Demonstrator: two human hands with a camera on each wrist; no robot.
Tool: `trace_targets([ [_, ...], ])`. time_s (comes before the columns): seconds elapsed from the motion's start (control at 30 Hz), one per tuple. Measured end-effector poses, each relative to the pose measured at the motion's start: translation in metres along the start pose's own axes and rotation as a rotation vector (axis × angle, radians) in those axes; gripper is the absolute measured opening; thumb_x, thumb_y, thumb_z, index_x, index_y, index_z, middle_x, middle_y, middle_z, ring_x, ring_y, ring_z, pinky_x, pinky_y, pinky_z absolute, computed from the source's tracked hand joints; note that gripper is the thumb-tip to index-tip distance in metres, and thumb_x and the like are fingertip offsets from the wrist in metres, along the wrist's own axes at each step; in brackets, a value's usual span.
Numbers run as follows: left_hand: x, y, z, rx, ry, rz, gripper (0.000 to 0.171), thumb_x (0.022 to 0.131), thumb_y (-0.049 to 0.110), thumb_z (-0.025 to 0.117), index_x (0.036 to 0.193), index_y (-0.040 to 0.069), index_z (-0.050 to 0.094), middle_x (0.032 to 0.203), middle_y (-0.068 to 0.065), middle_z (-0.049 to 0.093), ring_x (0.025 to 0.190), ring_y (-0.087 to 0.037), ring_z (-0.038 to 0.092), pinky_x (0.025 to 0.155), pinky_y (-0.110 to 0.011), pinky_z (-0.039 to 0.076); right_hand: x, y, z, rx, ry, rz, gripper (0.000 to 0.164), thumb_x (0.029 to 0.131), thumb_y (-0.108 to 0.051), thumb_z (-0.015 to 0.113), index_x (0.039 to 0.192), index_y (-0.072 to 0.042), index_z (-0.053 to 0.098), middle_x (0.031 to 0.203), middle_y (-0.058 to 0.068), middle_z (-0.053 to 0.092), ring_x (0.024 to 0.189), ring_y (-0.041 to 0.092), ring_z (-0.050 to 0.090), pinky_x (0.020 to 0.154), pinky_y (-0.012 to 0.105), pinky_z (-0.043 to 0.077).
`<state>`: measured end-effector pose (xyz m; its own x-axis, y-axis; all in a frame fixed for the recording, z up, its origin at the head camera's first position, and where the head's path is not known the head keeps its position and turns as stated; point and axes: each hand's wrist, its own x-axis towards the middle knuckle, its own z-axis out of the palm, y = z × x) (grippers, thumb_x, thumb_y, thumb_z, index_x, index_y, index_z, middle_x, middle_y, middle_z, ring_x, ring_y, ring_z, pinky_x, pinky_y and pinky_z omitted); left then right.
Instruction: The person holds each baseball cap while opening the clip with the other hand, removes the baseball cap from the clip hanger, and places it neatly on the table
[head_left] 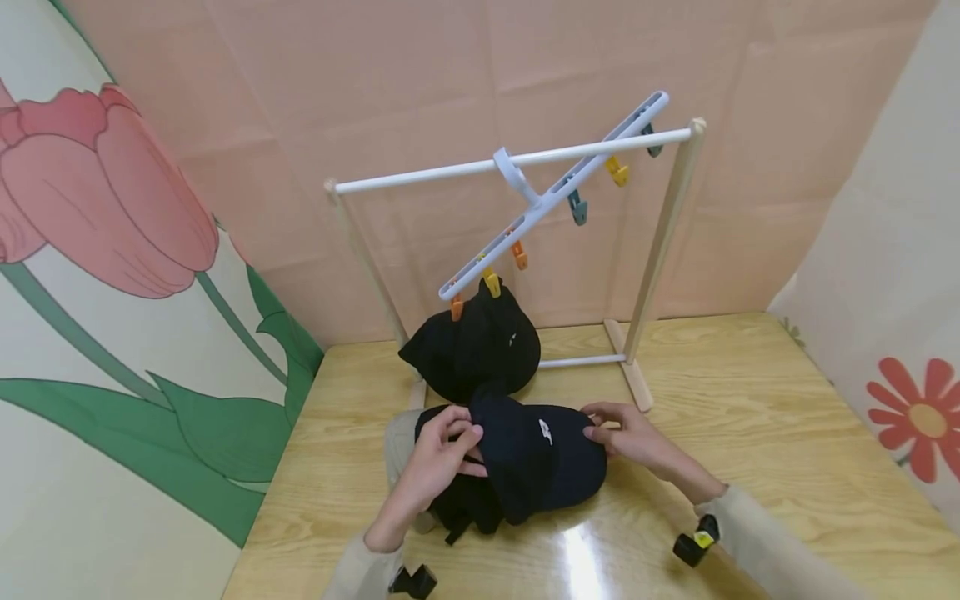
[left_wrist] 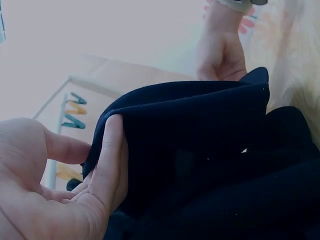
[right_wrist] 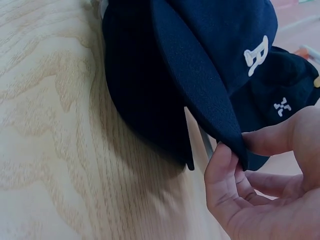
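A navy baseball cap point(head_left: 517, 458) with a white emblem is held between both hands, over other caps on the table. My left hand point(head_left: 438, 458) pinches the rim of its opening, thumb outside and fingers inside, as the left wrist view shows. At the other end, my right hand point(head_left: 630, 433) pinches the brim point(right_wrist: 200, 85) between thumb and fingers. Beneath lies another black cap point(head_left: 457, 504), partly covered, and at its left a beige cap point(head_left: 397, 442) mostly hidden. Behind, a black cap point(head_left: 480, 350) hangs at the low left end of a clip hanger point(head_left: 540, 208).
The hanger hooks over the white bar point(head_left: 442, 172) of a wooden-legged rack point(head_left: 663, 250) and tilts down to the left. Several orange, yellow and teal clips point(head_left: 577, 207) hang from it. A wood-grain table point(head_left: 750, 433) lies below, with flower-printed walls at both sides.
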<state>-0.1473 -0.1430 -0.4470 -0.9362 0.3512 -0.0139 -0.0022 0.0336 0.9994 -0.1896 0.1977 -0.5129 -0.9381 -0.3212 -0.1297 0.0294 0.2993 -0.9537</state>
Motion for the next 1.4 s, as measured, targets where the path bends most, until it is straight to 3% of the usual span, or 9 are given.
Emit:
trace_targets([
  [0.23, -0.004, -0.002, -0.001, -0.014, -0.006, 0.002, 0.023, 0.111, 0.012, 0.058, 0.123, -0.007, 0.053, 0.098, -0.01, 0.068, 0.076, -0.018, 0.071, 0.074, -0.04, 0.067, 0.003, 0.002, 0.001, -0.039, -0.01, 0.004, 0.046, 0.103, -0.008, 0.066, 0.144, 0.011, 0.055, 0.115, 0.02, 0.058, 0.079, 0.015, 0.065, 0.065, 0.035, 0.06],
  [0.47, 0.003, -0.004, -0.003, 0.02, 0.023, -0.003, 0.023, 0.111, 0.011, 0.058, 0.125, -0.007, 0.055, 0.102, -0.016, 0.069, 0.076, -0.019, 0.072, 0.074, -0.041, 0.067, 0.007, 0.001, 0.0, -0.035, 0.014, 0.004, 0.049, 0.105, -0.009, 0.065, 0.147, 0.012, 0.051, 0.119, 0.021, 0.058, 0.079, 0.014, 0.062, 0.063, 0.031, 0.056],
  [0.6, 0.008, -0.006, -0.004, 0.062, 0.066, 0.004, 0.025, 0.109, 0.008, 0.061, 0.128, -0.008, 0.058, 0.104, -0.021, 0.071, 0.073, -0.018, 0.072, 0.073, -0.039, 0.067, 0.011, 0.003, 0.0, -0.046, 0.038, 0.006, 0.049, 0.105, -0.008, 0.065, 0.147, 0.012, 0.051, 0.119, 0.021, 0.057, 0.075, 0.015, 0.06, 0.061, 0.032, 0.054],
  [0.87, 0.015, -0.005, -0.002, 0.148, 0.137, 0.02, 0.029, 0.104, 0.004, 0.068, 0.126, -0.014, 0.062, 0.1, -0.025, 0.076, 0.066, -0.02, 0.075, 0.066, -0.035, 0.066, 0.015, 0.009, -0.001, -0.087, 0.087, 0.025, 0.048, 0.102, -0.009, 0.068, 0.145, 0.01, 0.056, 0.119, 0.022, 0.058, 0.084, 0.019, 0.066, 0.064, 0.036, 0.06],
  [1.17, 0.018, -0.008, -0.002, 0.278, 0.168, -0.035, 0.025, 0.102, 0.008, 0.072, 0.118, -0.01, 0.066, 0.085, -0.016, 0.079, 0.059, -0.015, 0.072, 0.06, -0.03, 0.064, 0.018, 0.018, 0.0, -0.082, 0.107, 0.06, 0.048, 0.101, -0.008, 0.07, 0.143, 0.01, 0.057, 0.111, 0.018, 0.059, 0.079, 0.017, 0.065, 0.062, 0.037, 0.062],
  [1.4, 0.02, -0.013, -0.002, 0.381, 0.189, -0.01, 0.022, 0.102, 0.013, 0.074, 0.11, -0.007, 0.07, 0.079, -0.012, 0.079, 0.059, -0.018, 0.075, 0.062, -0.025, 0.062, 0.021, 0.026, 0.0, -0.093, 0.121, 0.061, 0.046, 0.1, -0.008, 0.071, 0.141, 0.01, 0.059, 0.108, 0.016, 0.062, 0.077, 0.017, 0.065, 0.059, 0.036, 0.061],
])
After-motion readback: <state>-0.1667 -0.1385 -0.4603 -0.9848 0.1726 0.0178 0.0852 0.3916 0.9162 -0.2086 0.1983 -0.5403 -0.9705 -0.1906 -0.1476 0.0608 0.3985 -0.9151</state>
